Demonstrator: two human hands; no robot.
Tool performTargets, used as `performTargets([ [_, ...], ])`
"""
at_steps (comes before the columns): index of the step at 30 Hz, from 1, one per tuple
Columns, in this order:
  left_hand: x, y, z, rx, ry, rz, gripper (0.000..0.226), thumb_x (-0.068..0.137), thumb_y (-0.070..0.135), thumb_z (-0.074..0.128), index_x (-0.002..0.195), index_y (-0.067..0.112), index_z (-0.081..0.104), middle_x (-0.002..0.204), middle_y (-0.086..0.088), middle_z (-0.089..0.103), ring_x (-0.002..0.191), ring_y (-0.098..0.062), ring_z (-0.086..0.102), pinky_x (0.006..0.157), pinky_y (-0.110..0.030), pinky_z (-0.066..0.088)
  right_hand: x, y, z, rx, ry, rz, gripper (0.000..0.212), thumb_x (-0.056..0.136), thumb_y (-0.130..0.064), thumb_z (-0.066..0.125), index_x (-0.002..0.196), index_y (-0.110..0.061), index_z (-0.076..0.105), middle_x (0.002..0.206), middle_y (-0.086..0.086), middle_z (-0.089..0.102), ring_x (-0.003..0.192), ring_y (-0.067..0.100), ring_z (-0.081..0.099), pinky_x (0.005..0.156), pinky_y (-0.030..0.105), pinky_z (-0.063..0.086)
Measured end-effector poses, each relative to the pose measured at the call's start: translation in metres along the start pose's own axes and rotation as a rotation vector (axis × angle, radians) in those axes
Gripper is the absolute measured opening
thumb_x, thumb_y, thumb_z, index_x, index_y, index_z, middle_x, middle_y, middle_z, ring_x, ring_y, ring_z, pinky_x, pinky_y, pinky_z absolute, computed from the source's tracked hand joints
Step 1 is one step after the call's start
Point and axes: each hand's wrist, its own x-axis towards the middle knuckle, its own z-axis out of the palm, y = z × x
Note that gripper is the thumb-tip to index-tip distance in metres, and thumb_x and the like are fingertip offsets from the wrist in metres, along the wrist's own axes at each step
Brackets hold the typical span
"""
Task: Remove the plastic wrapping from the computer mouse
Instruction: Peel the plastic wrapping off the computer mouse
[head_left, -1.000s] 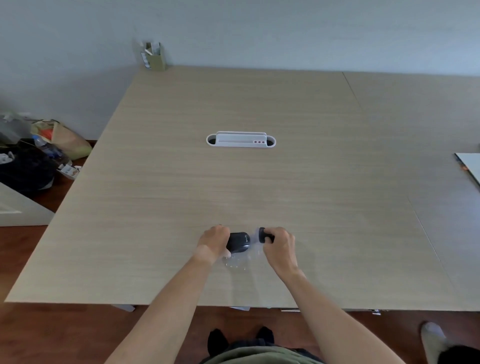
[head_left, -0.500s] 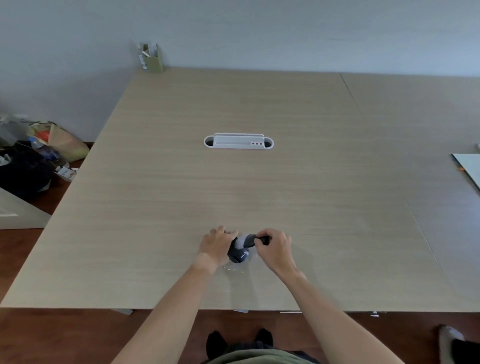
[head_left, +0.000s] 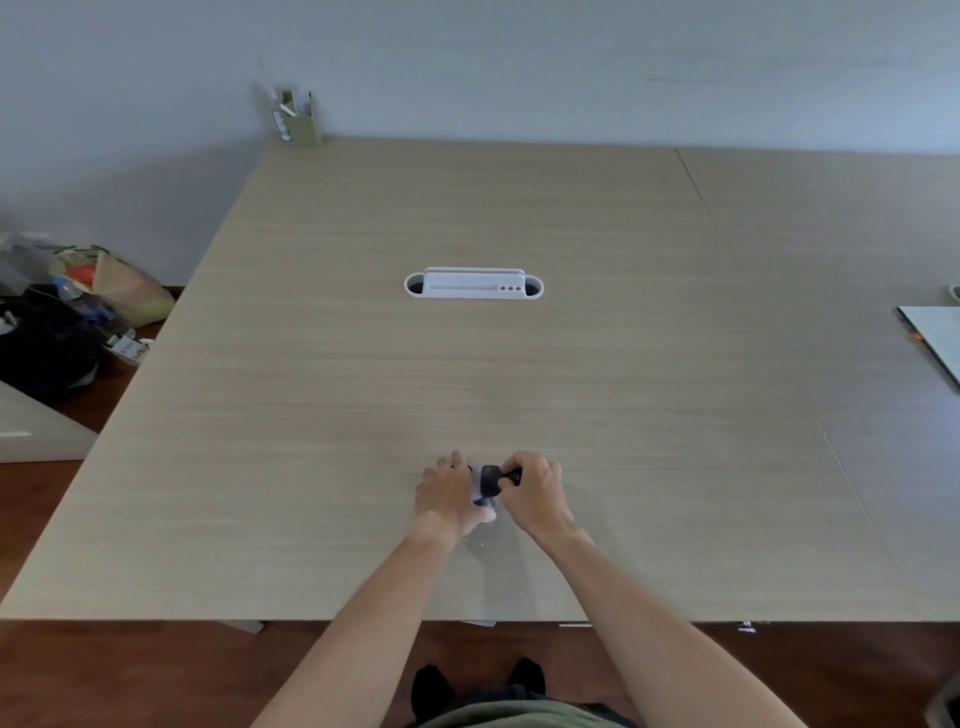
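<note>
Mouse: I see a dark mouse (head_left: 490, 480) at lower centre of the frame, between both hands, just above the table (head_left: 649, 415).
Wrapping: clear plastic wrapping (head_left: 483, 503) shows around and below the mouse; its edges are too faint for me to trace.
Left hand: I see the left hand (head_left: 449, 493) curled against the mouse's left side, fingers closed on the wrapping.
Right hand: I see the right hand (head_left: 535, 491) pinching the mouse's right end.
Centre: white cable tray (head_left: 474, 285).
Upper left: pen holder (head_left: 297, 118).
</note>
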Motion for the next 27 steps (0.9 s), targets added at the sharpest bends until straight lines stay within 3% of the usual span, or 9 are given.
performTargets([
  [4,0.002,-0.007,0.0,-0.119,-0.03,0.048,0.065,0.062,0.027,0.078,0.114,0.008,0.045,0.113,-0.01,0.052,0.108,-0.031,0.052,0.087,-0.035,0.046,0.003,-0.007,-0.002,0.066,0.029,-0.007,0.014,0.075,0.0,0.057,0.08,-0.005,0.07,0.072,0.001,0.066,0.068,0.014,0.057,0.056,0.011,0.041],
  [7,0.002,-0.008,-0.002,-0.162,-0.044,0.043,0.073,0.056,0.024,0.081,0.116,0.009,0.042,0.112,-0.009,0.054,0.108,-0.032,0.053,0.086,-0.035,0.046,0.003,-0.008,0.001,0.019,-0.075,-0.017,0.012,0.074,0.0,0.058,0.077,-0.003,0.069,0.074,0.007,0.068,0.068,0.019,0.058,0.06,0.027,0.049],
  [10,0.002,-0.009,-0.004,-0.186,-0.071,0.039,0.101,0.054,0.021,0.085,0.137,0.008,0.029,0.116,-0.009,0.055,0.11,-0.031,0.053,0.088,-0.036,0.045,0.008,-0.004,0.001,-0.045,0.023,-0.011,0.014,0.077,0.002,0.048,0.077,0.0,0.061,0.076,0.014,0.063,0.066,0.026,0.054,0.059,0.04,0.047],
  [13,-0.001,-0.012,-0.005,-0.263,-0.082,0.03,0.126,0.053,0.018,0.09,0.151,0.011,0.01,0.127,-0.01,0.048,0.119,-0.031,0.049,0.093,-0.038,0.049,0.015,-0.011,-0.001,-0.011,0.059,-0.04,0.013,0.077,0.003,0.048,0.077,0.001,0.061,0.074,0.014,0.064,0.067,0.028,0.055,0.059,0.04,0.047],
  [16,-0.005,-0.013,-0.003,-0.318,-0.082,0.016,0.134,0.052,0.014,0.091,0.153,0.019,0.003,0.131,-0.011,0.041,0.122,-0.032,0.048,0.091,-0.046,0.054,0.02,-0.02,0.0,0.01,-0.066,-0.041,0.017,0.074,0.002,0.053,0.078,0.0,0.07,0.074,0.011,0.069,0.073,0.026,0.063,0.063,0.033,0.052],
  [19,-0.007,-0.011,-0.003,-0.284,-0.095,0.001,0.132,0.053,0.015,0.09,0.153,0.019,0.004,0.126,-0.011,0.042,0.117,-0.032,0.05,0.088,-0.045,0.056,0.027,-0.019,0.001,-0.058,-0.128,-0.028,0.015,0.074,0.003,0.052,0.071,-0.002,0.066,0.074,0.011,0.067,0.07,0.027,0.061,0.055,0.025,0.046],
  [22,-0.01,-0.012,-0.002,-0.111,-0.104,0.018,0.106,0.055,0.018,0.09,0.142,0.012,0.029,0.123,-0.011,0.047,0.114,-0.032,0.052,0.093,-0.038,0.05,0.032,-0.016,-0.001,-0.053,-0.048,0.014,0.025,0.076,0.002,0.05,0.057,-0.014,0.05,0.072,0.009,0.063,0.065,0.025,0.057,0.05,0.026,0.042],
  [26,-0.014,-0.016,0.008,-0.015,-0.069,0.016,0.107,0.06,0.034,0.085,0.146,0.02,0.024,0.125,-0.012,0.048,0.116,-0.032,0.05,0.097,-0.038,0.043,0.033,-0.021,-0.003,-0.01,-0.03,0.006,0.015,0.075,0.0,0.053,0.063,0.0,0.064,0.067,0.012,0.066,0.059,0.023,0.055,0.049,0.02,0.041],
  [27,-0.014,-0.016,0.011,-0.017,-0.046,0.012,0.105,0.062,0.041,0.082,0.147,0.022,0.023,0.125,-0.012,0.048,0.116,-0.033,0.049,0.097,-0.039,0.043,0.033,-0.021,-0.003,-0.017,-0.036,-0.004,0.015,0.073,0.002,0.052,0.068,0.004,0.066,0.068,0.018,0.067,0.059,0.026,0.054,0.051,0.024,0.042],
])
